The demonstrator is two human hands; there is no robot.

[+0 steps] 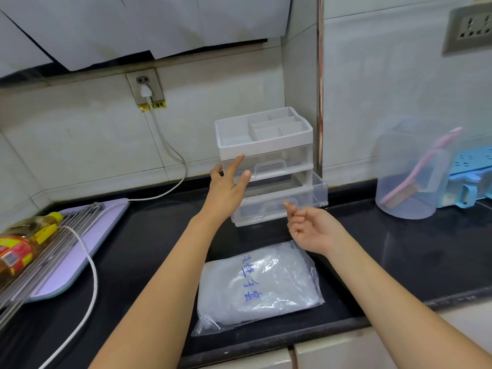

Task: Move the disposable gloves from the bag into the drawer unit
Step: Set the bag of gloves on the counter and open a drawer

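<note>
Head view, and there was the white-framed, clear plastic drawer unit (pixel 266 161) standing at the back of the black countertop (pixel 399 249). Its lower drawer (pixel 279 206) stood partly out towards the person, skewed a little, and looked empty.

The left hand (pixel 226 187) lay against the unit's left front corner, fingers straight and spread, gripping nothing. It looked like a steadying brace.

The right hand (pixel 308 230) hovered just in front of the lower drawer's handle (pixel 277 206), palm turned up, fingers loosely curled round nothing at all. Whether the forefinger touched the handle could not be told.

And the gloves? All inside the crinkled clear plastic bag with blue handwriting (pixel 261 283). It lay flat on the countertop in front of the unit, on the person's side, between the two forearms.

Here was the relation that mattered. The bag sat directly below and behind the right hand, its far right corner almost under that wrist. Its long axis ran roughly across the unit's front, left to right.

The right hand was plainly the nearer one, so a drop straight back and down looked the natural reach. Which end of the bag opened was not clear.
</note>
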